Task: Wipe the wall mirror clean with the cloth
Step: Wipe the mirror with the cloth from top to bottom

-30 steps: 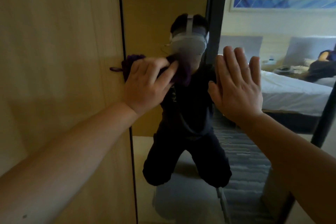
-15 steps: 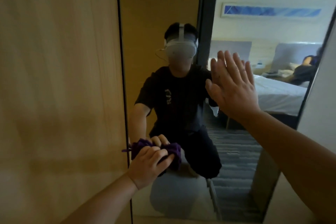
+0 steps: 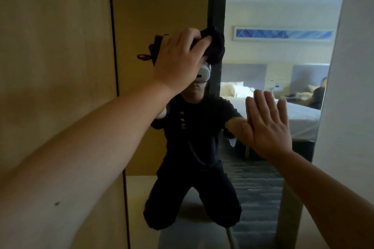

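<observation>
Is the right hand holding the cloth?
No, the right hand lies flat and bare on the mirror; the left hand grips the cloth.

No text can be read; the reflected shirt print seems too blurred.

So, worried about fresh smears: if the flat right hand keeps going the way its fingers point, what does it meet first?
Probably only more glass of the tall wall mirror; the right hand points up, nothing else visible there.

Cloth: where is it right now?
Head view, upper centre: the purple cloth is bunched under the left hand against the mirror, above and left of the flat right hand.
</observation>
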